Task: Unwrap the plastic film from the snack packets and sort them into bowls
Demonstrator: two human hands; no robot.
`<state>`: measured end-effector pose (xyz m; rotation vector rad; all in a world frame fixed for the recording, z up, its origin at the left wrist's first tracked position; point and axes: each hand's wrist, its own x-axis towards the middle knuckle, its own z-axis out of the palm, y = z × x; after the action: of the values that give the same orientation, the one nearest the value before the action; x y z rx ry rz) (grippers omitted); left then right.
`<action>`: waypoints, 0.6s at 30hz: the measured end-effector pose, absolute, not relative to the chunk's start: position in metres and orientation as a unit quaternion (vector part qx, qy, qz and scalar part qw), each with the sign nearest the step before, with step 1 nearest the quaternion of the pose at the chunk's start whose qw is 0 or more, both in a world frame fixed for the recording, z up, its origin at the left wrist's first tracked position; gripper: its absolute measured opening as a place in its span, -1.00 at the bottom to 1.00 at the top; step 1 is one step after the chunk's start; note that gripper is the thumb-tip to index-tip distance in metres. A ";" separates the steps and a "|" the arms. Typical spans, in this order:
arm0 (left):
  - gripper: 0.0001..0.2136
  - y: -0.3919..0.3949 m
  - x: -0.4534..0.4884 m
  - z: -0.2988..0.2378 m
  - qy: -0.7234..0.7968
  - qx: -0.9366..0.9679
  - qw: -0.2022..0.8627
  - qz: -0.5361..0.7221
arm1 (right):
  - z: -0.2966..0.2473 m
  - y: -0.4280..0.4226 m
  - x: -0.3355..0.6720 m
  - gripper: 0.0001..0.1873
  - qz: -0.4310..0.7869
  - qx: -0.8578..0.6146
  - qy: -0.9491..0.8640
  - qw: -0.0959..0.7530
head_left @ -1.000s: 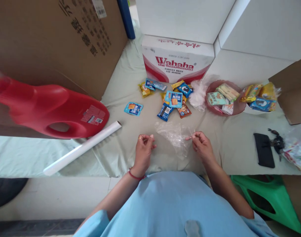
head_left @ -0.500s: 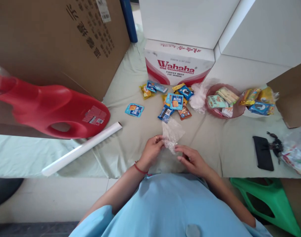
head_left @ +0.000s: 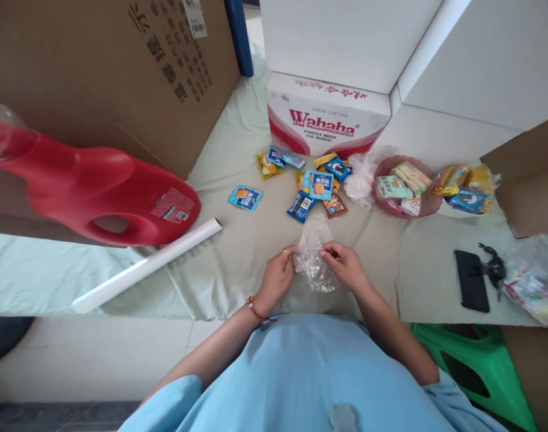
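Note:
A thin, clear plastic bag [head_left: 316, 264] is stretched between my hands, over the cloth-covered table. My left hand [head_left: 280, 273] pinches its left side, and my right hand [head_left: 344, 264] pinches its right side. Just beyond the bag lies a loose heap of small snack packets [head_left: 319, 186] in blue, yellow and brown wrappers. Farther left, one light-blue packet [head_left: 245, 198] rests by itself, and a few more packets [head_left: 278, 161] lie behind it.
A red bowl [head_left: 382, 207] and a white bowl [head_left: 465, 211] hold packets at the right, beside crumpled plastic bags [head_left: 361, 180]. A phone [head_left: 472, 281] with keys [head_left: 495, 267] lies near the right edge. Left are a white roll [head_left: 152, 264] and a red jug [head_left: 111, 198]. A Wahaha box [head_left: 328, 117] stands behind.
My right hand has moved up and closed on the bag's right side. The bag now hangs wider and lower between my hands. The packets have stayed in place.

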<state>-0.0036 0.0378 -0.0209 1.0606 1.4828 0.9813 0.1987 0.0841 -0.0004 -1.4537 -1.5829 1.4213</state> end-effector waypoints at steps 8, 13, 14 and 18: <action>-0.74 0.035 -0.031 -0.020 0.662 0.270 0.512 0.476 | -0.001 0.084 0.224 -0.57 0.568 -0.573 -0.490 0.329; -0.63 0.033 -0.039 -0.011 0.661 0.354 0.522 0.408 | -0.005 0.076 0.242 -0.57 0.559 -0.575 -0.490 0.342; -0.62 0.033 -0.040 -0.011 0.668 0.372 0.510 0.395 | -0.006 0.074 0.245 -0.57 0.558 -0.574 -0.491 0.343; -0.66 0.034 -0.042 -0.017 0.681 0.344 0.475 0.438 | -0.008 0.068 0.255 -0.58 0.553 -0.577 -0.491 0.346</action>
<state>-0.0418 0.0340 -0.0169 0.8420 1.6655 1.0698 0.2554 0.0680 -0.0082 -1.4975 -1.2748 1.4342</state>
